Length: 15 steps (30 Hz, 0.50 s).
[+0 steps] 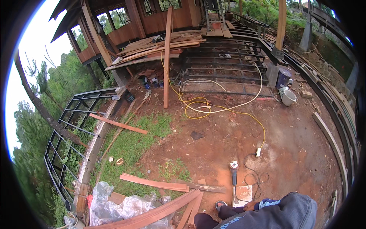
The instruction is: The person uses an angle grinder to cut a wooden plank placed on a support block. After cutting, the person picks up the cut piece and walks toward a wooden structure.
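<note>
My right hand shows small at the lower edge, beyond a blue striped cuff and a grey sleeve. It rests close to my dark-trousered leg and a pale, stained tile; its fingers are too small to make out. My left hand does not show. In front of the tile an angle grinder lies on the reddish soil, its disc end pointing away from me. Its black cord loops to the right and runs up to a white socket on a yellow extension cable.
Reddish planks and crumpled clear plastic sheeting lie at lower left. One long board leans against a timber pile. A pale hose crosses the dirt. A white bucket stands right; metal framing edges the left slope.
</note>
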Each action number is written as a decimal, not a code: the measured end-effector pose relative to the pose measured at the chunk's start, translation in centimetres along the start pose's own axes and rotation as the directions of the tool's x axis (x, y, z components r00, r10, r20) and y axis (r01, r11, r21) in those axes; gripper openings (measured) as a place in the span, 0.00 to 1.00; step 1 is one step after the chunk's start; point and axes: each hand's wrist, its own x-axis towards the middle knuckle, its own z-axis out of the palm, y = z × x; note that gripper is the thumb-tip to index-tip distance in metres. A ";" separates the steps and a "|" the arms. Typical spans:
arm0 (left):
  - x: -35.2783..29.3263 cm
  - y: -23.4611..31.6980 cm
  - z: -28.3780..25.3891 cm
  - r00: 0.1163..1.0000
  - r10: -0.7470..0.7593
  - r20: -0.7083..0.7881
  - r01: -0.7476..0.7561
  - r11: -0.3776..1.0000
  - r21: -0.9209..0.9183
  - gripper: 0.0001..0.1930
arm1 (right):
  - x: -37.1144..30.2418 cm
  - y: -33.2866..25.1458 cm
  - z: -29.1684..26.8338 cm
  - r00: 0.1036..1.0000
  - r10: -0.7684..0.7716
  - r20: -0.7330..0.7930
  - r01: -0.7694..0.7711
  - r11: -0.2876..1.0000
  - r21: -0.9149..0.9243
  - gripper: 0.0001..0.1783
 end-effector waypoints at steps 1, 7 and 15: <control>0.8 1.3 -0.3 1.000 0.006 0.000 -0.006 1.000 -0.010 0.23 | 0.3 0.8 -0.1 1.000 -0.003 0.004 0.003 0.999 0.043 0.26; 7.9 10.0 -1.3 0.996 -0.067 0.055 0.074 0.986 -0.149 0.18 | 7.2 4.4 -2.1 0.990 0.058 -0.132 -0.053 0.998 0.040 0.25; 22.4 18.7 -4.7 0.956 -0.245 0.162 0.277 0.936 -0.217 0.11 | 10.0 -1.8 -16.9 0.801 0.357 -0.480 -0.161 0.901 0.402 0.22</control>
